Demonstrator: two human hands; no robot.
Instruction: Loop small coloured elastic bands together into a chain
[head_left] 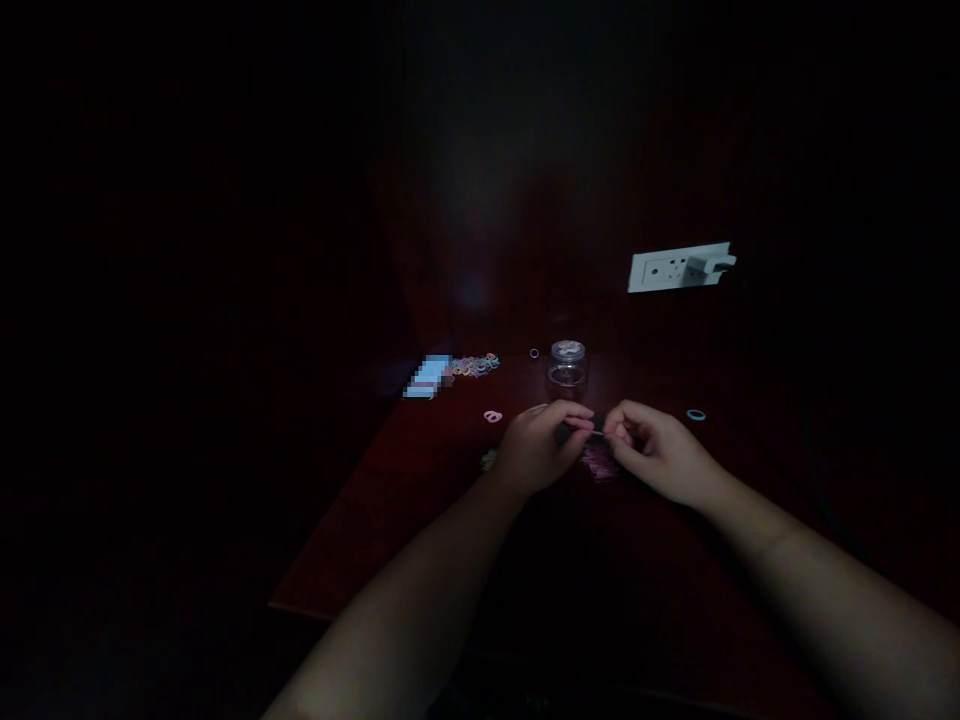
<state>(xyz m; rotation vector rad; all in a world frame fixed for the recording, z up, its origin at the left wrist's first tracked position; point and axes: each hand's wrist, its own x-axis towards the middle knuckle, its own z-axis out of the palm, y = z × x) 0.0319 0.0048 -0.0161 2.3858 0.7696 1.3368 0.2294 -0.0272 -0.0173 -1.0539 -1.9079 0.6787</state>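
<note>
My left hand (544,445) and my right hand (660,448) face each other over the dark red table (405,510), their fingertips pinched on a thin, pale item (598,433) stretched between them. It is too small to name. Just below the fingertips lies a pile of pink bands (600,463). A small pale pile (490,460) shows beside my left wrist, partly hidden by it. Behind my hands stands a clear jar (567,374) with items visible at its lid. Pink rings (493,416) rest left of my left hand.
A lit, pixelated rectangle (428,377) lies at the back left beside a heap of coloured bands (476,366). A small ring (534,353) is left of the jar, and a blue ring (696,414) lies at right. A wall socket (679,268) holds a plug.
</note>
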